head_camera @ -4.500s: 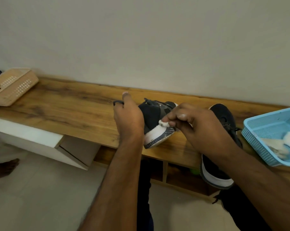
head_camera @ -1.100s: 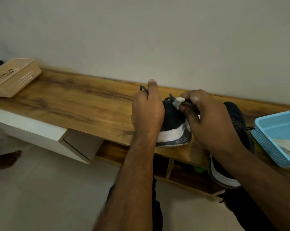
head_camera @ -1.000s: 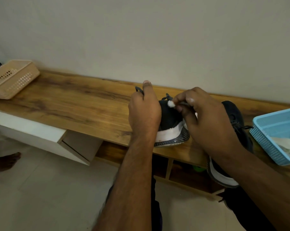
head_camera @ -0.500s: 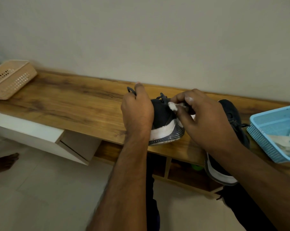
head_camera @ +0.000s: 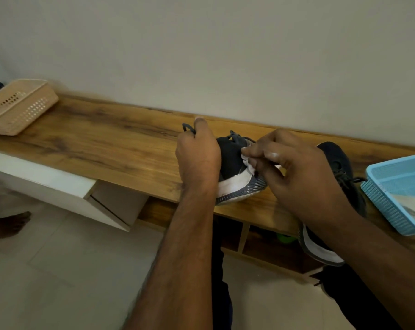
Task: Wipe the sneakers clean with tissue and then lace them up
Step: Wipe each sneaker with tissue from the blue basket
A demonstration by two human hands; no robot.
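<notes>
The left hand grips the dark sneaker on the wooden bench, heel toward the person, long axis pointing at the wall, while the right hand pinches the tissue against its right side.

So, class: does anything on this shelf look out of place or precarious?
Yes. The second sneaker lies with its heel past the front edge of the wooden shelf, unsupported, beside the blue basket. A knock could tip it off. Nothing else stands out.
</notes>
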